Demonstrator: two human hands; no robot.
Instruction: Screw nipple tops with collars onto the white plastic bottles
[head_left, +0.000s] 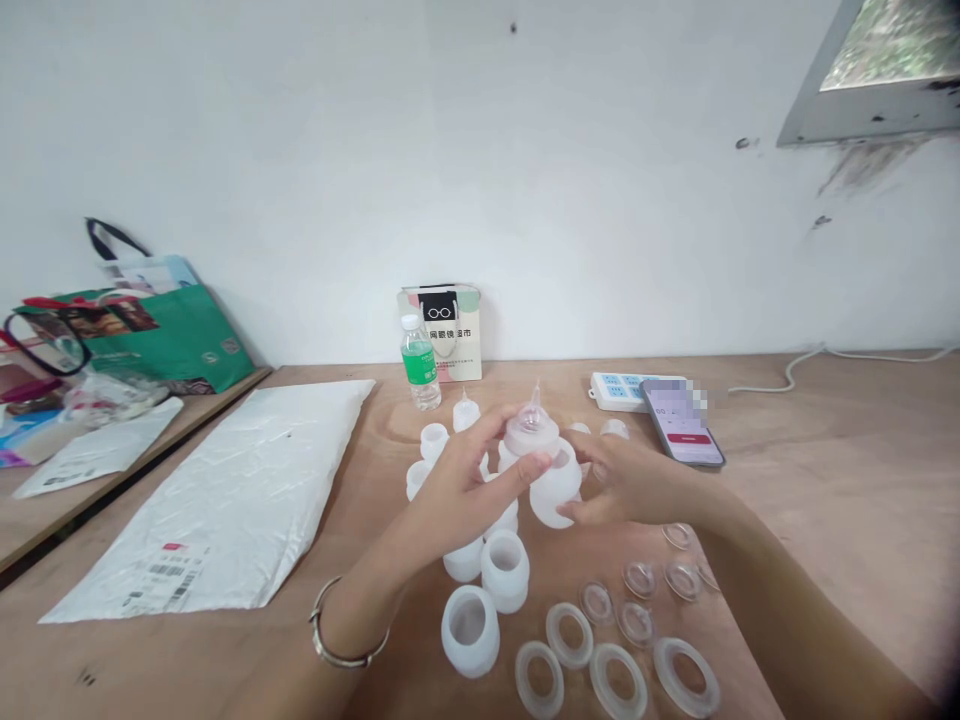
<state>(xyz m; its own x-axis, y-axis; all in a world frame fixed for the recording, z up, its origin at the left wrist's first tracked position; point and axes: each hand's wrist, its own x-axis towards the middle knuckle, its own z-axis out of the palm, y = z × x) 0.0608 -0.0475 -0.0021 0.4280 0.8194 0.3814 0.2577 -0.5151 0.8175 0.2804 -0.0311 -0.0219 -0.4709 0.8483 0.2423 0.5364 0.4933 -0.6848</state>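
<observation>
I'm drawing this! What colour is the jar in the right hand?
The jar is cloudy white, clearest in the head view.

Slim silver-toned bangle (324,650) round left wrist (367,605), bare forearms (787,590), bare left hand (466,482), bare right hand (630,475)

The left hand (465,490) bends into a grip, its thumb stretched toward the right hand (619,470) and its index finger arched beyond the thumb. The right hand, near it, curls inward, thumb closer to the body than its fingers. Both forearms slant back and outward from the hands.
</observation>
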